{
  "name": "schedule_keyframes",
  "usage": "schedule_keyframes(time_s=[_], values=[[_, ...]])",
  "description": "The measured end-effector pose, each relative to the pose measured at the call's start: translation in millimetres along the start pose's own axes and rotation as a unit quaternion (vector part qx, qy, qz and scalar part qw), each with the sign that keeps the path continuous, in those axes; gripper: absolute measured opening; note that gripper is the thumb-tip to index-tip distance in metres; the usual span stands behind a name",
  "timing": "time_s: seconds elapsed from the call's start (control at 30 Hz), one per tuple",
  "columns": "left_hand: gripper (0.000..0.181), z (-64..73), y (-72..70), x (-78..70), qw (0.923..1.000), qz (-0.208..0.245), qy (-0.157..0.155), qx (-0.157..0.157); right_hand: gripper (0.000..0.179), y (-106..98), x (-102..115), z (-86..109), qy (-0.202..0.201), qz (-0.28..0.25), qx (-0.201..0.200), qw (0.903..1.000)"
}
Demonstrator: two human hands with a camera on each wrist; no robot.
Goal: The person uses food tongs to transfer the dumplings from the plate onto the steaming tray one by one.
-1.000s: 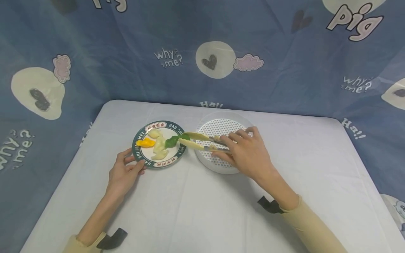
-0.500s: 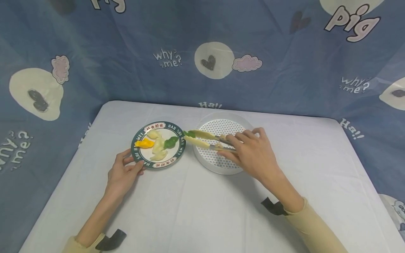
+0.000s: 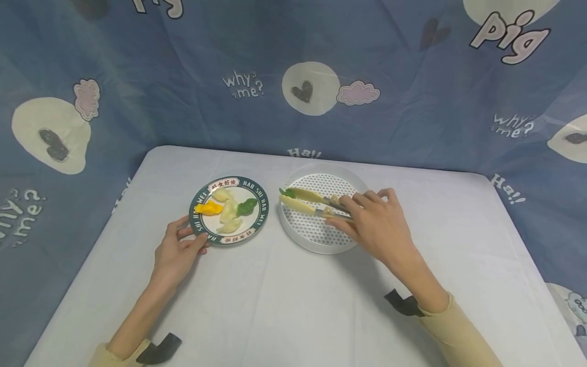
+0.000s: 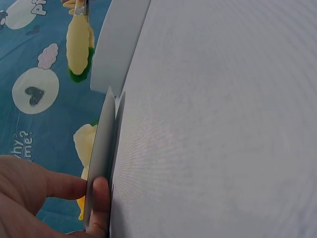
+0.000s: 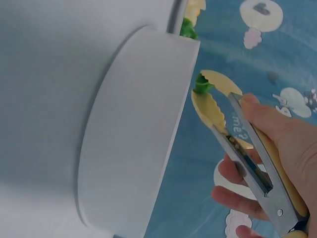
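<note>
My left hand (image 3: 176,253) pinches the near-left rim of a green-bordered plate (image 3: 198,224), thumb above and fingers beneath. On the plate lie several pale dumplings (image 3: 229,210), a yellow one (image 3: 209,208) and a green one (image 3: 247,207). Over the left part of a round white steamer tray with holes (image 3: 316,237), my right hand (image 3: 378,227) grips a pair of yellow-tipped tongs (image 5: 257,166). Between the tong tips is a green dumpling (image 5: 202,84), mostly hidden by them in the head view. In the right wrist view it hangs above the tray's rim.
A white cloth covers the table (image 3: 293,306). The plate and tray stand side by side with a narrow gap. Behind the table hangs a blue printed curtain (image 3: 202,117). Dark straps (image 3: 160,349) show at both wrists.
My right hand has drawn the tongs and the green dumpling rightward, from the plate's right edge to over the tray. The left hand keeps its hold on the plate.
</note>
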State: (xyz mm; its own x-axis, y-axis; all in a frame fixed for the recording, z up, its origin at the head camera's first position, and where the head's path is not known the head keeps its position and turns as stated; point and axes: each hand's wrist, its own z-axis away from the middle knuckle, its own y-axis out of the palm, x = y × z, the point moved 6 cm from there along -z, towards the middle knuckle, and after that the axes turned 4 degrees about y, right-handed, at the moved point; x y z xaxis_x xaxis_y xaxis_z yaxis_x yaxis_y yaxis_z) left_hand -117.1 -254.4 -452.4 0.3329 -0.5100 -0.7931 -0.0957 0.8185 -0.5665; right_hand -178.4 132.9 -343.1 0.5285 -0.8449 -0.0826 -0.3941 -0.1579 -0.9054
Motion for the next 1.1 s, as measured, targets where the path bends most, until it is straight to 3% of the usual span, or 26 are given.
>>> schedule_keyframes(time_s=[1.1], values=[[0.08,-0.4,0.1,0.9,0.9999,-0.001,0.008,-0.006,0.053,8.8,-2.9,3.0,0.014,-0.005,0.021,0.9997]])
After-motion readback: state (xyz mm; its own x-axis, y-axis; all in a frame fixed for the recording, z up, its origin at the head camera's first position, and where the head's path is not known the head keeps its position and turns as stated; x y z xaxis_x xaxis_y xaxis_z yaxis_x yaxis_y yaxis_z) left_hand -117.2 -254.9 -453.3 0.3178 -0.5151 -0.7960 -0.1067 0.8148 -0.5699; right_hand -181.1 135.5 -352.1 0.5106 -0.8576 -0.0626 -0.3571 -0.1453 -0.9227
